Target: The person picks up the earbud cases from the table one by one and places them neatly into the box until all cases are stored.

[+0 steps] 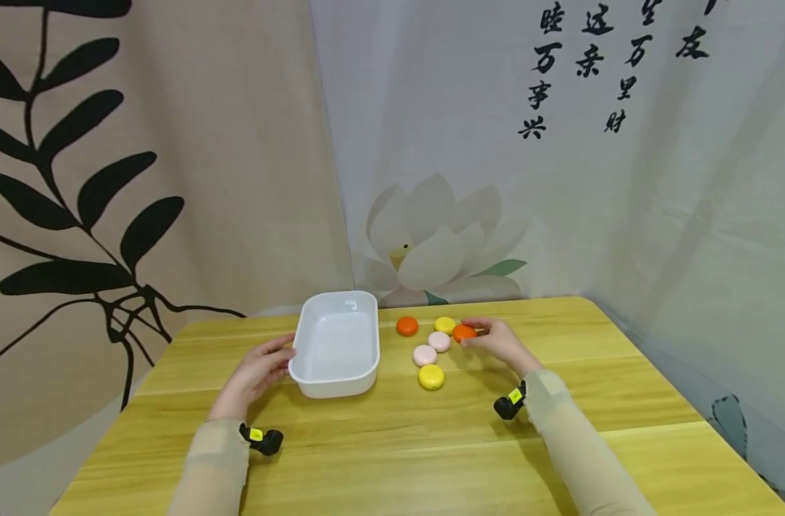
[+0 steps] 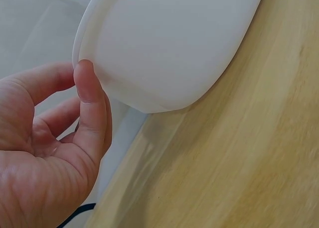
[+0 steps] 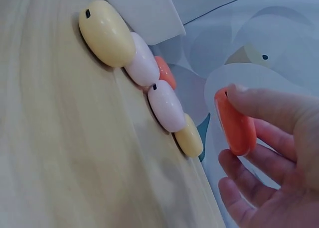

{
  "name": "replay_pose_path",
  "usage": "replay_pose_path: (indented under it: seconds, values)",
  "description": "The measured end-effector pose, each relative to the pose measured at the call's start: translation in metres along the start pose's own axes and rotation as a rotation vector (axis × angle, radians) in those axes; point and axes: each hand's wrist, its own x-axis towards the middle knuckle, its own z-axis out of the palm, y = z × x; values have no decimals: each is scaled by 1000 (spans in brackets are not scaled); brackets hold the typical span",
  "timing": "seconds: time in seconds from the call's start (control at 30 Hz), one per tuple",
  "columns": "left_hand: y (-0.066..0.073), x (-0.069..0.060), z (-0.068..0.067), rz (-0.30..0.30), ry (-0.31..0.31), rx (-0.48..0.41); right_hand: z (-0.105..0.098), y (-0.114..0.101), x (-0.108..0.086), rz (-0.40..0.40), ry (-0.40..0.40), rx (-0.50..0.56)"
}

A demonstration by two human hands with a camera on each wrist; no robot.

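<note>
A white rectangular dish (image 1: 338, 342) stands at the back of the table, nothing inside it. My left hand (image 1: 261, 370) pinches its left rim between thumb and fingers; the left wrist view shows the thumb against the dish wall (image 2: 164, 44). To the right of the dish, my right hand (image 1: 501, 344) grips an orange-red disc (image 1: 464, 332), held between thumb and fingers in the right wrist view (image 3: 235, 122). Beside it lie a yellow disc (image 1: 445, 325), two pink discs (image 1: 439, 341) (image 1: 425, 355), a nearer yellow disc (image 1: 431, 376) and another orange disc (image 1: 407, 326).
The wooden table (image 1: 367, 459) ends at a printed curtain (image 1: 263, 179) with leaves, a lotus and black characters. Each wrist carries a small black camera (image 1: 261, 438) (image 1: 511, 403). A dark curved object shows at the bottom left corner of the head view.
</note>
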Motion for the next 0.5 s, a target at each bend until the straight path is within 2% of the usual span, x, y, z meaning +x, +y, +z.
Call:
replay_pose_path:
  seconds: [0.2,0.5]
  values:
    - [-2,-1,1,2,6,14,-6,-5,6,-7,-28,-41]
    - [-1,-3,0,-11,22,20,-9,-8,18,-2,-79,-24]
